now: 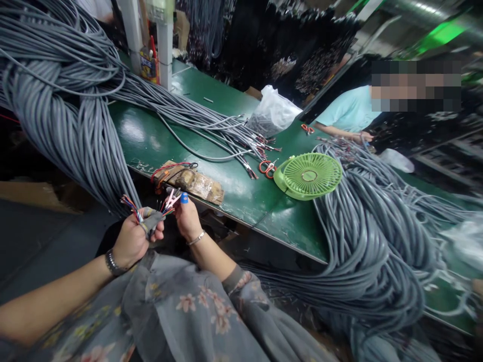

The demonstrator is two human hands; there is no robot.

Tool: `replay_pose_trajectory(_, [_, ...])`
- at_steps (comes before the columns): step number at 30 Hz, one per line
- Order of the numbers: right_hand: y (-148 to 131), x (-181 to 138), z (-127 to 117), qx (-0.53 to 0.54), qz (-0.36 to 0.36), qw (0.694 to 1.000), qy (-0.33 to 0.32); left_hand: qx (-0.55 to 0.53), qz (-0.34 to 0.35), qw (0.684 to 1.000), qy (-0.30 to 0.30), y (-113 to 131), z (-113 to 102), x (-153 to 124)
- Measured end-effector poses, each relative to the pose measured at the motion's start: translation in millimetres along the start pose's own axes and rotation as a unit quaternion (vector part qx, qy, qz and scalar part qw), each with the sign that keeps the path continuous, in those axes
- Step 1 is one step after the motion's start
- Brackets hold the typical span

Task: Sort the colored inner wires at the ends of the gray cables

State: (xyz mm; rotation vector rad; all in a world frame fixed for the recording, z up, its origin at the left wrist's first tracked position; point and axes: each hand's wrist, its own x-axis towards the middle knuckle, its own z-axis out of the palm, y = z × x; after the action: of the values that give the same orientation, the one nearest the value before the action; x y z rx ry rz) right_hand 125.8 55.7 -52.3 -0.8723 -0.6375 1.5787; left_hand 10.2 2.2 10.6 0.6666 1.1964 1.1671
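Note:
My left hand (132,240) is closed around a bunch of thin coloured wires (129,203), whose ends stick out above the fist. Grey material covers part of its thumb side; whether that is a finger cover or cable sheath I cannot tell. Close beside it, my right hand (187,219) has its fingers pinched, with blue tape round one fingertip. At those fingers is a small pale pink forked piece (172,199), against more wire ends. Just beyond lies a taped brown block (196,185) with red and black leads on the table edge.
Grey cables hang in a thick bundle (64,105) at left and another (370,236) at right. On the green table (241,191) are a green fan (309,176), orange-handled scissors (267,168) and a plastic bag (273,111). A person (350,110) works across at right.

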Motion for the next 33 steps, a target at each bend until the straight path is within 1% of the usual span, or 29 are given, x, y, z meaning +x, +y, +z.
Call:
replay_pose_trajectory(1, [1, 1, 0, 0.002, 0.007, 1.0, -0.005, -0.001, -0.001, 1.0, 0.002, 0, 1, 0])
replay_pose_trajectory(4, [-1, 4, 1, 0.035, 0.08, 0.996, -0.03, 0.0, -0.004, 1.0, 0.007, 0, 2, 2])
replay_pose_trajectory(6, [-3, 6, 3, 0.06, 0.113, 0.991, -0.03, 0.0, -0.006, 1.0, 0.011, 0, 2, 2])
replay_pose_trajectory(10, [-2, 8, 5, 0.092, 0.119, 0.989, -0.01, 0.003, -0.008, 1.0, 0.012, -3, 1, 4])
replay_pose_trajectory(15, [0, 7, 3, 0.102, 0.129, 0.986, -0.021, 0.016, -0.006, 1.0, 0.007, -6, -4, 3])
replay_pose_trajectory(17, [-3, 5, -1, 0.097, 0.141, 0.984, -0.041, 0.017, -0.007, 1.0, 0.002, -6, -6, 1])
replay_pose_trajectory(20, [-8, -1, -12, 0.051, 0.154, 0.981, -0.104, 0.027, -0.006, 1.0, -0.012, -6, -9, -1])
replay_pose_trajectory(22, [-11, -9, -18, 0.006, 0.152, 0.977, -0.146, 0.041, -0.003, 0.999, -0.017, -8, -11, -2])
replay_pose_trajectory(24, [-12, -18, -23, -0.039, 0.131, 0.978, -0.161, 0.058, 0.005, 0.998, -0.021, -11, -13, -1])
replay_pose_trajectory(26, [-12, -28, -23, -0.073, 0.095, 0.983, -0.142, 0.077, 0.016, 0.996, -0.031, -14, -14, 1])
replay_pose_trajectory(29, [-12, -36, -19, -0.093, 0.051, 0.989, -0.1, 0.121, 0.033, 0.99, -0.059, -17, -16, 3])
replay_pose_trajectory(31, [-13, -37, -16, -0.103, 0.038, 0.99, -0.093, 0.163, 0.038, 0.982, -0.087, -16, -17, 4])
replay_pose_trajectory(33, [-15, -37, -15, -0.117, 0.033, 0.988, -0.098, 0.197, 0.034, 0.974, -0.102, -15, -18, 4])
